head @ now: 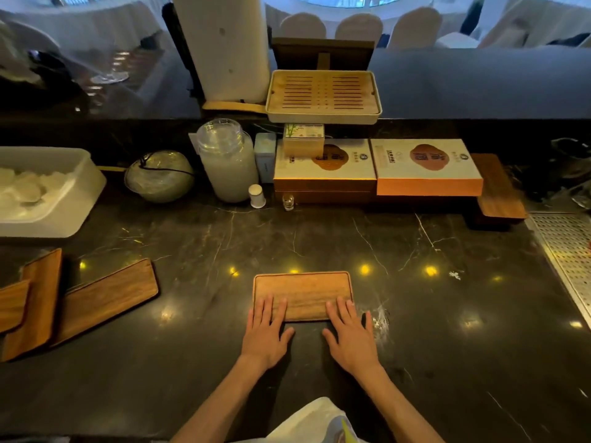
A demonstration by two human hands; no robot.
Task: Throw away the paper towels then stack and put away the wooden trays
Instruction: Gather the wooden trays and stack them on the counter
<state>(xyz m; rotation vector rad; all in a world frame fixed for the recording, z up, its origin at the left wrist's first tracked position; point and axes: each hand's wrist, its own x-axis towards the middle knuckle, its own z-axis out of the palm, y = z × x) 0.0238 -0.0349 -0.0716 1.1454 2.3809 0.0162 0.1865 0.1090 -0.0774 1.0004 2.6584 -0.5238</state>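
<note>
Your left hand (267, 330) and right hand (350, 334) lie flat, fingers straight and spread, tips resting on the near edge of the wooden tray (302, 289) at the centre of the bench (415, 314). Three loose trays (108, 298) overlap at 9 o'clock, and a far tray (497, 187) sits at 2 o'clock. No paper towels show on them, so stacking looks wholly ahead.

Print on the orange-edged box (427, 164) and small carton (303, 139) is too blurred to read

We are finding bare counter (447, 330) lying open right of centre; boxes (425, 167), a jar (227, 161) and a tub (80, 187) are crowding the back, wooden trays (105, 298) blocking the left
</note>
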